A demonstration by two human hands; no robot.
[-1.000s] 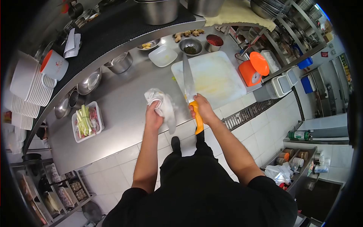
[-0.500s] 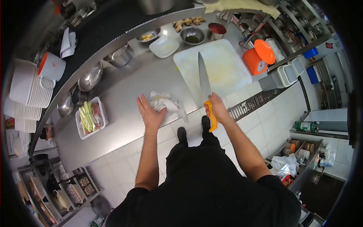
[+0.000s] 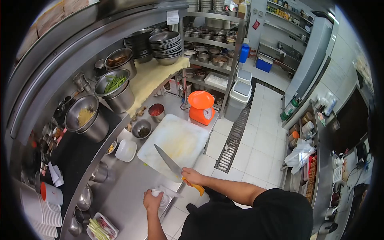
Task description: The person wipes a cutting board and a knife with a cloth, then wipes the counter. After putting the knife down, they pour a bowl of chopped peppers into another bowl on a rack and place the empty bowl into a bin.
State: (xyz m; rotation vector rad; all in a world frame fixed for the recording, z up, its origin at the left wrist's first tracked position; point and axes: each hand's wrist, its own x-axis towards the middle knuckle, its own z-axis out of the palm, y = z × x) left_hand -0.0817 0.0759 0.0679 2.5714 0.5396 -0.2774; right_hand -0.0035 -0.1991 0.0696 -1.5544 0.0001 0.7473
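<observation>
Knife in the right hand, cloth under the left, at the desk's front edge.

The right hand (image 3: pixel 192 176) is closed around the orange handle of the knife (image 3: pixel 168 161), whose blade slants out over the near corner of the white cutting board (image 3: pixel 178 138). The left hand (image 3: pixel 152 201) is bunched on a white cloth (image 3: pixel 166 193) lying on the desk (image 3: pixel 120 188) by its front edge, just beside the board. To wipe the blade well, I would turn the cutting edge away from the cloth fingers and stroke from handle toward tip, along the spine side.
</observation>
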